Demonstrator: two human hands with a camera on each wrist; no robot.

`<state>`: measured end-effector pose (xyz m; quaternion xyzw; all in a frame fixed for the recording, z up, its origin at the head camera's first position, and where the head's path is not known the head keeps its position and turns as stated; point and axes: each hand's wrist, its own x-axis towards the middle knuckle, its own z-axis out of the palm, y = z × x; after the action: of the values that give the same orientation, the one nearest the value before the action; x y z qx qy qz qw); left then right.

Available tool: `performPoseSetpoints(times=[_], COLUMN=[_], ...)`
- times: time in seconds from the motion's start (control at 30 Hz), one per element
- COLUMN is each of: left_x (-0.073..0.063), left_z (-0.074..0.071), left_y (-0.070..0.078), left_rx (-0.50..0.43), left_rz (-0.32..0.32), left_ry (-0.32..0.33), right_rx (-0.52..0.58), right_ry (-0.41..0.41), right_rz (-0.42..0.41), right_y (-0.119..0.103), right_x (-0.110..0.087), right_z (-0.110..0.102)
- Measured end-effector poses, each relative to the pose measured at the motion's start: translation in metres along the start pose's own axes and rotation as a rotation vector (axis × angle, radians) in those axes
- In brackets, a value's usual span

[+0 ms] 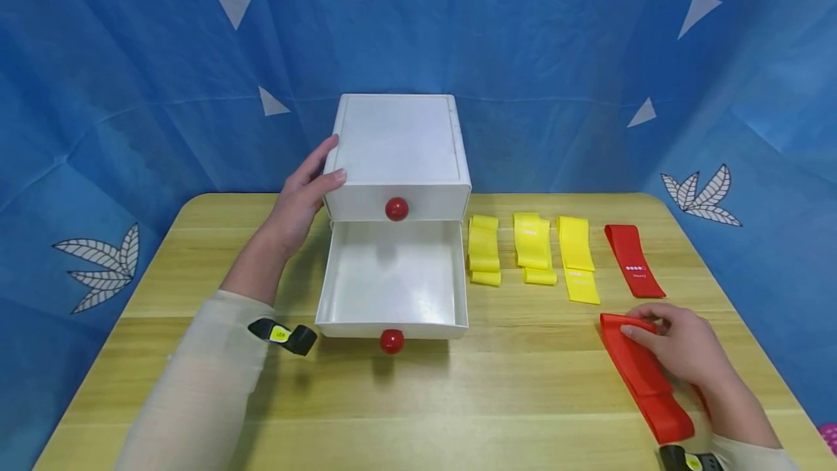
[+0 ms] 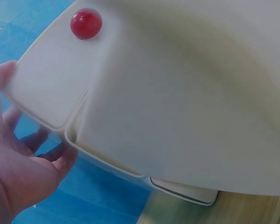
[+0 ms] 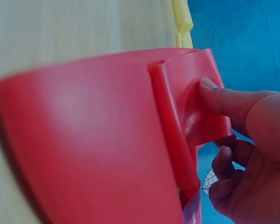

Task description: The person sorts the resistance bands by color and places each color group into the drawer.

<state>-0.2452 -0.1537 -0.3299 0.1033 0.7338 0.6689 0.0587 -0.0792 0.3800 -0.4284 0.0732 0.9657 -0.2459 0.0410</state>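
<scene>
A white two-drawer box [image 1: 399, 138] with red knobs stands mid-table, its lower drawer [image 1: 392, 275] pulled out. My left hand [image 1: 297, 202] rests against the box's left side, thumb near the top front edge and fingers spread along the side. My right hand [image 1: 686, 344] pinches a folded red resistance band [image 1: 637, 373] between thumb and fingers at the right front. In the right wrist view, the thumb presses on the band's folded end [image 3: 186, 93]. The band hangs large and close to that camera.
Right of the box lie several folded yellow bands, among them a near one [image 1: 484, 249], a middle one [image 1: 532, 242] and a far one [image 1: 577, 260]. Another red band [image 1: 634, 260] lies beside them. A blue curtain [image 1: 549, 42] hangs behind the wooden table [image 1: 510, 391].
</scene>
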Motion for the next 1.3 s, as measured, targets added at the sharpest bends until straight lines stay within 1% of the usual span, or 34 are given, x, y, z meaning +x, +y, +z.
performPoseSetpoints(times=[0.27, 0.5, 0.63, 0.8, 0.97, 1.17, 1.3], left_x=[0.000, -0.001, -0.001, 0.001, 0.001, 0.001, 0.000], left_z=[0.000, 0.001, 0.001, 0.000, 0.000, 0.000, 0.000], left_y=[0.000, 0.001, 0.001, -0.001, -0.001, 0.000, 0.000], left_rx=[-0.001, 0.008, 0.010, 0.008, -0.003, -0.006, -0.009], left_rz=[-0.003, -0.011, -0.014, -0.012, -0.007, -0.003, -0.005], left_ry=[-0.002, 0.001, 0.002, 0.007, 0.001, -0.002, 0.000], right_rx=[0.017, 0.046, 0.062, 0.089, 0.113, 0.194, 0.272], right_ry=[0.059, 0.061, 0.075, 0.110, 0.153, 0.217, 0.238], right_rz=[0.015, 0.058, 0.065, 0.058, 0.027, 0.005, 0.029], right_y=[-0.005, -0.013, -0.019, -0.028, -0.036, -0.049, -0.060], right_x=[-0.007, -0.014, -0.017, -0.021, -0.023, -0.025, -0.025], right_z=[-0.006, -0.014, -0.020, -0.026, -0.032, -0.039, -0.043])
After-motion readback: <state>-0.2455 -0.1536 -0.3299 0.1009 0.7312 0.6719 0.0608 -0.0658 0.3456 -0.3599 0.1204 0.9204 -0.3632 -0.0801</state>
